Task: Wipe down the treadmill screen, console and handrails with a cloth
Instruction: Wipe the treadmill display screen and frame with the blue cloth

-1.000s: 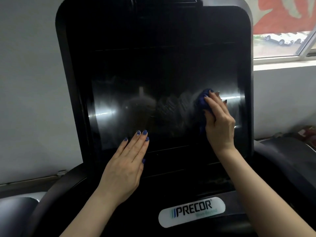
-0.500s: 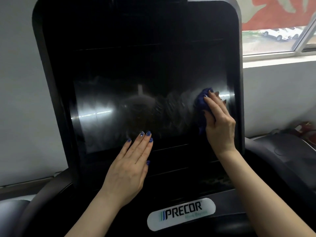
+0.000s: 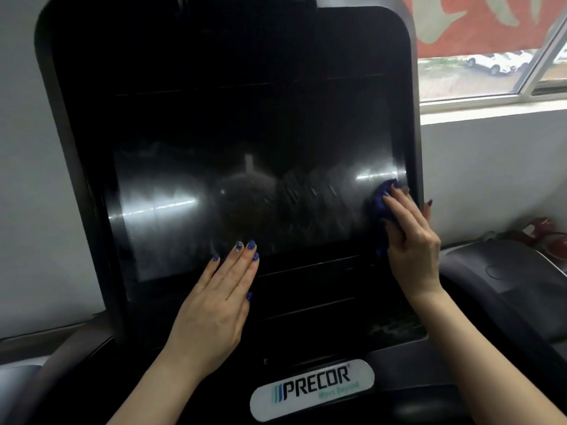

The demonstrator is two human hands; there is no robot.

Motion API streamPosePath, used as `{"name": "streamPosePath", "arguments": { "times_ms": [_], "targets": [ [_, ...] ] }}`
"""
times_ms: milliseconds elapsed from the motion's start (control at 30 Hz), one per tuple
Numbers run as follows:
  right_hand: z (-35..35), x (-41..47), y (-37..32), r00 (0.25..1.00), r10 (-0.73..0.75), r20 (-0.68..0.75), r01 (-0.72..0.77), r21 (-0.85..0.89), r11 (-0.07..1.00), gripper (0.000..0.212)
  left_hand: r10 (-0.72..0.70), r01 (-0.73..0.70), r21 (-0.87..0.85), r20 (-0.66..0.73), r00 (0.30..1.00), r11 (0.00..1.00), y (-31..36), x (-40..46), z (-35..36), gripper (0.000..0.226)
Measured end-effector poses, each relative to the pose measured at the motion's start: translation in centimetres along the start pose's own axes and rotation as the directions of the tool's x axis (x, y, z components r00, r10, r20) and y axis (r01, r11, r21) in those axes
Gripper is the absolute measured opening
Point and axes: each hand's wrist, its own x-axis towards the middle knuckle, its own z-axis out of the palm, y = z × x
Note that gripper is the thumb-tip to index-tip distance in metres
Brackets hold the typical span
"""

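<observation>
The screen (image 3: 245, 194) is a large black glossy panel in a rounded dark frame, standing nearly upright and filling most of the view. Its upper half is plain dark; the lower half is hazy grey, with two bright streaks of reflected light, one at the left and one at the right, and a band of short slanted smear marks in the middle. A dim round reflection sits near the centre. The cloth (image 3: 382, 199) is dark blue and bunched, pressed against the glass at the right edge of the hazy area, just below the right-hand streak. The right hand (image 3: 411, 237) covers most of it, fingers (image 3: 399, 210) laid close together over the cloth and holding it to the screen, with the thumb apart at the frame's right edge. The left hand (image 3: 214, 308) lies flat on the lower part of the panel, empty, its fingers straight and close together, the blue-painted nails reaching the bottom edge of the hazy area. Below the screen run dark horizontal ridges of the console (image 3: 322, 305), and under them a white oval badge (image 3: 313, 389) reading PRECOR. A curved dark handrail (image 3: 491, 286) shows at the right. A window (image 3: 491, 56) sits at upper right, with white cars outside.
</observation>
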Motion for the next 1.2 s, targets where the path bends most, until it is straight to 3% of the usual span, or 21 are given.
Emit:
{"name": "streamPosePath", "arguments": {
  "times_ms": [233,500,700,900,1033,1200],
  "targets": [
    [0.0,1.9,0.8,0.999,0.041,-0.001,-0.041,-0.02,0.999,0.037,-0.003,0.003,-0.012,-0.003,1.0,1.0,0.0,0.0,0.3,0.056],
    [-1.6,-2.7,1.5,0.994,-0.071,0.083,0.073,-0.018,0.997,0.034,0.006,-0.007,-0.009,-0.014,1.0,1.0,-0.3,-0.1,0.6,0.056],
    [-0.6,-2.7,0.1,0.999,-0.02,0.031,0.02,0.003,1.0,0.034,0.021,-0.021,0.005,-0.002,1.0,1.0,-0.4,-0.5,0.2,0.056],
    [-0.6,-2.6,0.3,0.988,-0.105,0.112,0.101,0.038,0.994,0.039,0.028,-0.029,0.052,0.018,0.999,0.998,-1.1,-1.6,0.3,0.057],
    [0.2,-2.6,-1.0,0.994,-0.091,0.052,0.088,0.049,0.995,0.033,0.037,-0.037,0.039,0.014,0.999,0.999,-1.3,-1.5,0.3,0.057],
    [1.1,-2.4,-2.9,0.96,-0.212,0.183,0.19,0.132,0.973,0.033,0.048,-0.048,0.047,0.006,0.999,0.998,-1.5,-1.6,0.6,0.057]
  ]
}}
